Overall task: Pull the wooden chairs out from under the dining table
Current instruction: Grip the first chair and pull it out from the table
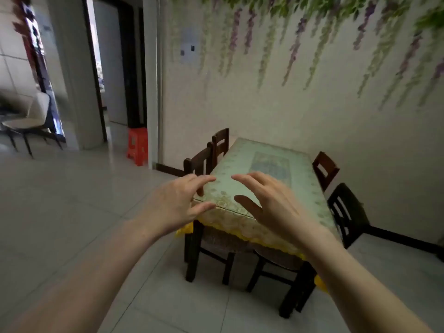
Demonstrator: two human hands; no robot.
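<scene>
Standing on pale floor tiles (72,212): cloth-covered dining table (264,169), chairs (199,162).

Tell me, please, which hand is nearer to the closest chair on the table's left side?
The left hand. Its fingers overlap that chair's back in the head view, though contact is unclear. The right hand hovers farther right, over the table's near end.

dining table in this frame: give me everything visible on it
The dining table is rectangular with dark wooden legs, a pale green patterned cloth with lace and yellow trim, and what looks like a glass sheet on top. It stands by the wall, its top bare. Wooden chairs are tucked in at both sides. Neither hand clearly touches it.
</scene>
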